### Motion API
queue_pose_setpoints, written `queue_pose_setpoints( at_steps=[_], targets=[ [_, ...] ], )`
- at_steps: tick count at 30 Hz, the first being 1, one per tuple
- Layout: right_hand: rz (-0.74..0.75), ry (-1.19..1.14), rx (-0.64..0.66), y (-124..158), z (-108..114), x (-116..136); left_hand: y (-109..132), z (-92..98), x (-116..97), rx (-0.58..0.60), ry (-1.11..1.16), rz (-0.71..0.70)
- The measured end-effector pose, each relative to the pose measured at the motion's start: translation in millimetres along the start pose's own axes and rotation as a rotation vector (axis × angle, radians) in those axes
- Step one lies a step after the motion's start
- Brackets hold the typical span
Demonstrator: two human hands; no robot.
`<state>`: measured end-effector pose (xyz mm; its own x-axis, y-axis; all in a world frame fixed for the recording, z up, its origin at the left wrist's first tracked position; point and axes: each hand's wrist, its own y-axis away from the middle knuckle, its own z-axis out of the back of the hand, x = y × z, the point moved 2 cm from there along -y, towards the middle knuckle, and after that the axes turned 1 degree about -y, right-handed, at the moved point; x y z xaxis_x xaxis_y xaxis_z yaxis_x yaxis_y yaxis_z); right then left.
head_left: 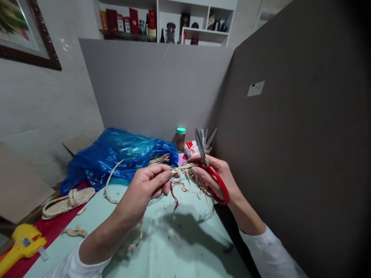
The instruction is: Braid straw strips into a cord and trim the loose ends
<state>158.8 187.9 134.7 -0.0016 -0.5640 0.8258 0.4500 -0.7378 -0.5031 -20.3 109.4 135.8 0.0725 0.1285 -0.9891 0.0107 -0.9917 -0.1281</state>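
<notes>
My left hand pinches one end of a pale braided straw strand held up above the light green table mat. A thin red thread dangles from the strand. My right hand grips red-handled scissors, blades pointing up and nearly closed, while its fingertips touch the other end of the strand. Loose straw ends hang between both hands.
A blue plastic bag lies at the back left. A coiled straw braid rests on the red cloth, with a yellow glue gun at the near left. A green-capped bottle and a cup of tools stand by the grey partition.
</notes>
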Motion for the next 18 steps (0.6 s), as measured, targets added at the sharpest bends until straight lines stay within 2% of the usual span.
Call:
queue_pose_setpoints(
  at_steps=[4, 10, 18],
  targets=[
    [-0.079, -0.131, 0.121, 2.7, 5.5, 8.1, 0.6, -2.4, 2.7, 0.104, -0.028, -0.003],
    [-0.199, -0.281, 0.289, 4.2, 5.5, 8.4, 3.8, -9.4, 0.9, 0.219, 0.146, 0.074],
    [-0.256, -0.416, 0.276, 3.1, 12.4, 3.6, 6.8, -10.2, -2.3, 0.259, 0.151, 0.156]
  ],
)
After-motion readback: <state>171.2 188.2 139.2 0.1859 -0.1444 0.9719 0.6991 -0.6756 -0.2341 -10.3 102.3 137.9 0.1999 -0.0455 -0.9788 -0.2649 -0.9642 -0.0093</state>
